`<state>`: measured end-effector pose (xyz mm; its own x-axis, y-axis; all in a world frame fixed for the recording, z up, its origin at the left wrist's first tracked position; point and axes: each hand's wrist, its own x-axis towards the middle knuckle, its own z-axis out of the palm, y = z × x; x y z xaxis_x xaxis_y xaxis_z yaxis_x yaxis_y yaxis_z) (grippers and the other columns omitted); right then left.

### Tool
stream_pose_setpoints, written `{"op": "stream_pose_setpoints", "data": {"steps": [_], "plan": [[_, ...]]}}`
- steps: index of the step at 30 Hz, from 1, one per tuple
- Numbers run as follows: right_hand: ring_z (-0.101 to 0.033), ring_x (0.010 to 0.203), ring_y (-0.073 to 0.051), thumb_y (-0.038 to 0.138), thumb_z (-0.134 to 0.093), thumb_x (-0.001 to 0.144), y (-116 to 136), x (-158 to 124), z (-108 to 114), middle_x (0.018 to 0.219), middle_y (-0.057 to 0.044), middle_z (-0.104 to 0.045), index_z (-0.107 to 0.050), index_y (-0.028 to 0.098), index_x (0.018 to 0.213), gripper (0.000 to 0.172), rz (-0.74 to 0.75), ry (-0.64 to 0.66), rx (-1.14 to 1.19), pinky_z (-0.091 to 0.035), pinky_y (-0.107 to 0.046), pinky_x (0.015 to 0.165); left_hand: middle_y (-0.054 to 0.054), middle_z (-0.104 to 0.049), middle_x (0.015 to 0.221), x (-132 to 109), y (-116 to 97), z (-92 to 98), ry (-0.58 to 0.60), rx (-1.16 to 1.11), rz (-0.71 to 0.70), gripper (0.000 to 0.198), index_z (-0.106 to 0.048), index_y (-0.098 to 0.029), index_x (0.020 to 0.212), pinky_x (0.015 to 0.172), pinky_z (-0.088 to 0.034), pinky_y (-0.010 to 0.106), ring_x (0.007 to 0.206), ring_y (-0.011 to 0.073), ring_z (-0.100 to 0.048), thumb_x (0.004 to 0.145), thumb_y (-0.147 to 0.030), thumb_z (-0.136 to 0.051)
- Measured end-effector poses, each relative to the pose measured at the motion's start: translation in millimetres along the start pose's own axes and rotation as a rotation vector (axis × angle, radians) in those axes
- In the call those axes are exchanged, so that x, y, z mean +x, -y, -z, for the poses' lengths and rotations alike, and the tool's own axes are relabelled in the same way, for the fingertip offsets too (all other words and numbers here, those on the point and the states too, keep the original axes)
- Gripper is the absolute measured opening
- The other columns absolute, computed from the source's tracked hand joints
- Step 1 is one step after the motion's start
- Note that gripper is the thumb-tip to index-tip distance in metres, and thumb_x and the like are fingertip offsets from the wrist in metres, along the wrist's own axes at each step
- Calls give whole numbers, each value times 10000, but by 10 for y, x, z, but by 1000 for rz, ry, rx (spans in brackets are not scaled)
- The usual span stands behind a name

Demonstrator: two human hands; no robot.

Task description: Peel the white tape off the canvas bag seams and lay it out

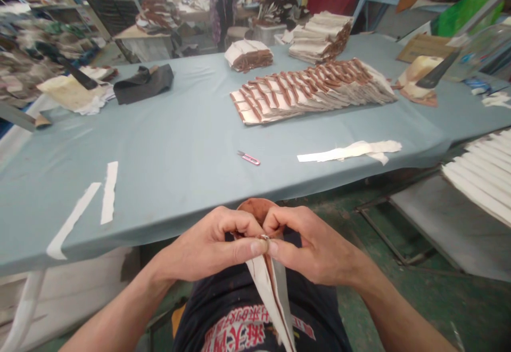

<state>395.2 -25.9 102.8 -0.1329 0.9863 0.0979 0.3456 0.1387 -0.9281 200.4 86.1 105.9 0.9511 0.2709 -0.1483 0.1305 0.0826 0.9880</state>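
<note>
Both hands meet in front of my body, just off the table's near edge. A folded sewn piece (263, 283), pale cloth outside with brown leather-like material along its inner edge, hangs down between them. My left hand (227, 240) pinches its top edge between thumb and bent fingers. From the other side my right hand (297, 240) pinches the same edge, the two thumb tips nearly touching. A rounded brown flap (257, 207) of the piece shows beyond the fingers. What lies exactly under the fingertips is hidden.
On the blue-grey table cover (179, 155) lie pink thread snips (249, 158), white strips (347, 151), a long row of layered cloth pieces (311, 91), a smaller stack (249, 55) and dark folded cloth (143, 83). White folded pieces (483, 171) sit at right.
</note>
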Motion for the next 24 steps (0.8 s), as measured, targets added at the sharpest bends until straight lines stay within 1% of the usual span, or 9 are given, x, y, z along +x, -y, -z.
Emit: {"op": "stream_pose_setpoints", "data": {"steps": [3,5,9,11,14,18,21,24], "plan": [[-558,682,-114,208,-616,915,8,-36,6,767,32,-605,-576,196,820,104,-10,11,29,-424,-234,641,28,-651,792,-22,-30,14,31,33,-4,327,-718,-83,890,704,-454,215,728,116,-528,1007,-380,-647],[-579,701,-113,194,-608,942,11,-59,7,799,24,-640,-605,194,858,83,0,-2,10,-430,-227,651,25,-642,787,-44,-78,21,29,101,3,315,-715,-81,894,694,-450,216,723,116,-520,1015,-356,-621],[-552,680,-104,170,-550,992,7,-47,10,770,31,-637,-618,193,858,152,83,-36,-105,-400,-228,652,-1,-601,740,-53,-181,31,5,232,55,296,-701,-88,872,642,-412,208,684,106,-487,1001,-331,-591],[-531,653,-103,158,-523,994,-5,9,16,748,33,-624,-593,194,837,176,134,-45,-171,-388,-236,653,-25,-549,685,-25,-185,42,-35,294,67,282,-659,-106,792,598,-380,201,639,93,-449,977,-303,-579],[-542,663,-123,164,-483,999,-43,130,21,766,9,-636,-557,198,842,177,164,-48,-305,-383,-258,667,-61,-446,608,35,-104,69,-134,405,23,252,-583,-137,700,538,-315,197,573,77,-372,922,-257,-581],[-565,696,-167,171,-426,996,-127,224,-16,764,-30,-636,-520,207,827,197,148,-32,-491,-368,-299,683,-64,-451,629,74,59,72,-247,436,-23,171,-599,-141,736,542,-318,200,580,78,-380,883,-225,-574],[-569,702,-172,173,-411,985,-182,203,-73,775,-39,-633,-495,216,804,204,149,-26,-510,-365,-304,683,-72,-409,622,67,135,34,-235,372,-11,195,-523,-166,686,526,-296,203,571,75,-349,868,-230,-551],[-543,672,-158,186,-419,979,-219,173,-127,743,-14,-608,-475,225,780,211,133,-37,-429,-363,-291,668,-75,-360,619,55,164,10,-220,380,14,217,-440,-186,653,519,-266,210,576,76,-309,852,-214,-523]]}}
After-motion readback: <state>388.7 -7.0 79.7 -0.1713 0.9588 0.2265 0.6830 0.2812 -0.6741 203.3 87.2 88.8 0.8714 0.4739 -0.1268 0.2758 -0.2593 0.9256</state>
